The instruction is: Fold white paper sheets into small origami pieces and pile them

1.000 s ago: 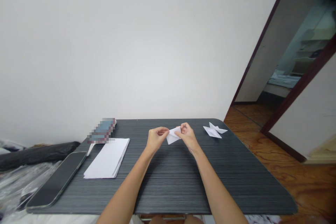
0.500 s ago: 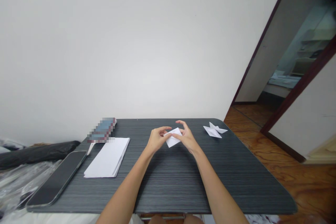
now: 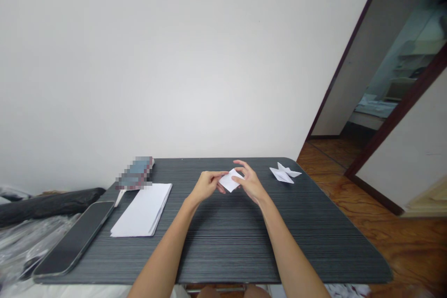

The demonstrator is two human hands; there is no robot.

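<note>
Both hands meet over the middle of the dark striped table [image 3: 226, 247], holding a small folded piece of white paper [image 3: 231, 180] between them. My left hand [image 3: 206, 185] pinches its left edge with curled fingers. My right hand [image 3: 248, 181] grips the right side, thumb under and fingers arched over the top. The paper is lifted slightly off the table top.
A stack of white paper sheets [image 3: 143, 209] lies to the left, with a dark phone [image 3: 75, 237] at the table's left corner and a blurred-out object [image 3: 135, 173] behind the stack. A finished white paper figure [image 3: 284, 173] sits at the far right. An open doorway [image 3: 394, 79] lies to the right.
The folded paper has been turned and shifted a little in my fingers; my right hand's fingers have opened over its top. The hands stay in the same spot.
</note>
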